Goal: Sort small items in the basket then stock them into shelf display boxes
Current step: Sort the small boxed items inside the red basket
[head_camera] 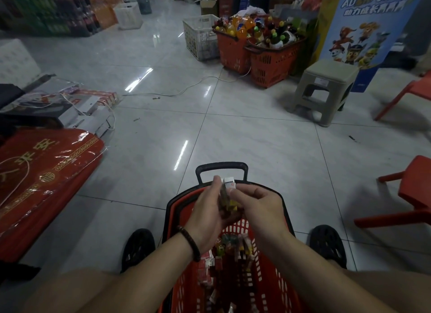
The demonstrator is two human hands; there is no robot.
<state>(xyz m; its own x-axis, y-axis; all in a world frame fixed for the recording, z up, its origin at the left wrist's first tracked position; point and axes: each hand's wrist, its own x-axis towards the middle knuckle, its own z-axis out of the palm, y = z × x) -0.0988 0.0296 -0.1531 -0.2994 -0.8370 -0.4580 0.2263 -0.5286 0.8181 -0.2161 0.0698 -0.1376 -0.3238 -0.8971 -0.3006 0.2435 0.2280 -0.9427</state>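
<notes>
Left hand [206, 213], fingers [217, 181] curled round small packs [227, 199] over basket [169, 216] (spills likely fall back in); right hand [261, 206] pinches top pack [229, 183].

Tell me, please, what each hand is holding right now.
Left hand: grips a stack of small packs.
Right hand: pinches the white pack atop that stack.

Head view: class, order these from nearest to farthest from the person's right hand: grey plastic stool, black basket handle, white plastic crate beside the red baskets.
1. Black basket handle, just ahead of the right hand.
2. Grey plastic stool, ahead to the right.
3. White plastic crate, far back, centre.
</notes>
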